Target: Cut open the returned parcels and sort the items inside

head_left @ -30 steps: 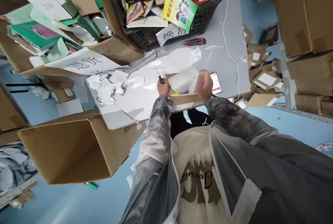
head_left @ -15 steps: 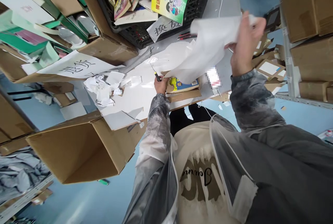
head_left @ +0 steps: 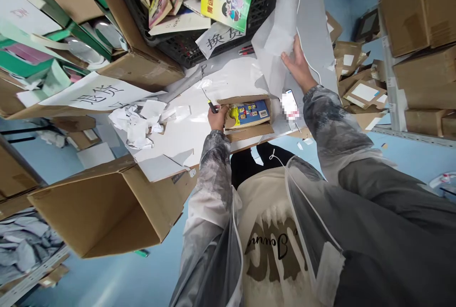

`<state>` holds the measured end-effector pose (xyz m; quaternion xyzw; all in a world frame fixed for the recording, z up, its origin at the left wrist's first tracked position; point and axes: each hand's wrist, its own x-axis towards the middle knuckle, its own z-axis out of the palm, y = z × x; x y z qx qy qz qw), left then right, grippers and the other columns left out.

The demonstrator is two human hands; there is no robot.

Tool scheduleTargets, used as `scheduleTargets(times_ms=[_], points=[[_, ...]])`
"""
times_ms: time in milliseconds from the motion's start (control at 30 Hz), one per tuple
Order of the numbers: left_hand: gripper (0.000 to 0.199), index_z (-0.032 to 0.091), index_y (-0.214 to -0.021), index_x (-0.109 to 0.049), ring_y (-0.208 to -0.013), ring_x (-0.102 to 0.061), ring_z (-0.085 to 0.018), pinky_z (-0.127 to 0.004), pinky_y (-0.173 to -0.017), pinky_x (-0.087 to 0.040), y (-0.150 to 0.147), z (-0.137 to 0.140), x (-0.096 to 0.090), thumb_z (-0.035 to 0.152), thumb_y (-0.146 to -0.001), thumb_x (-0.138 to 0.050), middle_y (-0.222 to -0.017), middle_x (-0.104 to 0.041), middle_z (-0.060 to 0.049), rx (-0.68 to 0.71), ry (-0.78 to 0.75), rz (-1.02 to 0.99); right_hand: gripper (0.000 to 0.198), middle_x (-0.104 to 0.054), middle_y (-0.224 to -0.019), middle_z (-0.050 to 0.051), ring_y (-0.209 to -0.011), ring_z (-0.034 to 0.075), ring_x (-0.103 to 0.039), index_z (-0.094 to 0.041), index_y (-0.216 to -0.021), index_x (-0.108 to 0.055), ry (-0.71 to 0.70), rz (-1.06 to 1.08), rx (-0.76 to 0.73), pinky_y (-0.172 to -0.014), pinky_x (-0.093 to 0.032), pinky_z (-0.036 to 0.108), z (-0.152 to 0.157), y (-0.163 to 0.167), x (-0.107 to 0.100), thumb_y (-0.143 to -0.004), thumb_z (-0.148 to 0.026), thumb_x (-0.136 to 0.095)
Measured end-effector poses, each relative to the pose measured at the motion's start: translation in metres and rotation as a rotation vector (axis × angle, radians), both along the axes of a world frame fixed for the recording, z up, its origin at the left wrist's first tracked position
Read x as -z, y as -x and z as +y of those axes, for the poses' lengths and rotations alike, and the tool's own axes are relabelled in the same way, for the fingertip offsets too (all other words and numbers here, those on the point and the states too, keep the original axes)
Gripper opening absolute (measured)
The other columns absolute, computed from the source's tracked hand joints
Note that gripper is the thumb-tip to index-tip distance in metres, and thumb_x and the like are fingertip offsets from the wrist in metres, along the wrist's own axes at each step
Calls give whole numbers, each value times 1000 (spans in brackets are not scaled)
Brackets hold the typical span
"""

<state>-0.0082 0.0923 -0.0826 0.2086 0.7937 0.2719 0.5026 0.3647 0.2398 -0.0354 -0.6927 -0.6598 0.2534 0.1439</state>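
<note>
My left hand (head_left: 216, 119) gripped a small knife (head_left: 210, 103), steadying the opened cardboard parcel (head_left: 247, 117). My right hand (head_left: 297, 64) held white wrapping (head_left: 276, 41) lifted clear, exposing the book.

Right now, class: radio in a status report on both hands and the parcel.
Left hand grips a small cutter, resting at the opened carton. Right hand lifts white wrapping clear. Blue book exposed inside. Phone beside the carton.

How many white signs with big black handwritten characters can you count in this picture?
2. One sign lies on the cardboard box at the left. The other sign hangs at the front of the black crate of books. Others may be hidden under clutter.
</note>
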Motion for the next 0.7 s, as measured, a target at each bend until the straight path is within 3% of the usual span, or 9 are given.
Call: scheduleTargets(times_ms=[67,133,233,300,367,433,500,600,700], points=[[62,30,-112,-61,-100,-76,-24,-36,-89,-66,0,0,0,59,-77,-102,-105,-69,-2,4,2,-9,82,-31,-202,41,-188,16,-44,8,-200,-13,54,-21,163,-142,-44,34,-7,7,-10,-139,-32,-51],[62,30,-113,-61,-100,-76,-25,-36,-88,-65,-1,0,1,60,-77,-102,-106,-70,-2,7,2,-9,73,-30,-204,39,-188,18,-40,5,-201,-15,22,-96,269,-144,-41,39,-20,17,-26,-142,-33,-36],[61,29,-114,-62,-99,-76,-24,-36,-88,-65,-1,-1,1,58,-78,-103,-106,-70,-2,-14,-8,-10,67,-37,-202,31,-191,24,-31,-3,-198,-34,-149,-231,216,-150,-35,48,-54,35,-59,-141,-35,-21],[61,29,-114,-63,-98,-76,-24,-36,-89,-65,-1,-2,1,56,-78,-103,-105,-69,-2,-32,-11,-19,65,-55,-191,25,-184,33,-41,-14,-186,-59,-171,-239,-3,-151,-36,58,-81,49,-79,-139,-38,-22],[61,30,-114,-63,-99,-76,-24,-36,-90,-65,-1,-2,1,55,-77,-104,-105,-68,-1,-30,-3,-22,59,-75,-164,20,-161,38,-61,-22,-169,-76,-33,-171,-404,-141,-45,64,-105,62,-93,-136,-37,-30],[60,30,-114,-64,-100,-76,-24,-36,-90,-65,-1,-2,1,56,-77,-103,-105,-68,-1,-16,4,-18,56,-82,-144,16,-142,37,-67,-26,-156,-84,140,-110,-812,-128,-53,61,-122,75,-98,-134,-33,-32],[59,29,-113,-64,-99,-75,-24,-36,-90,-64,-1,-2,2,55,-77,-103,-106,-68,-1,-16,6,-13,54,-84,-140,17,-138,36,-66,-24,-147,-87,250,-116,-1055,-117,-56,54,-132,85,-96,-132,-26,-34],[56,29,-114,-65,-96,-74,-23,-35,-90,-64,-1,-3,3,51,-79,-103,-107,-69,-1,-39,-4,-23,44,-83,-149,21,-142,36,-65,-17,-139,-88,284,-209,-1093,-111,-57,49,-136,94,-78,-125,-15,-47],[54,27,-115,-66,-94,-74,-22,-35,-88,-62,-1,-3,4,46,-81,-103,-109,-71,-2,-63,-18,-44,39,-81,-162,22,-150,39,-66,-15,-145,-89,223,-270,-1095,-117,-57,50,-129,94,-50,-118,-11,-61]])
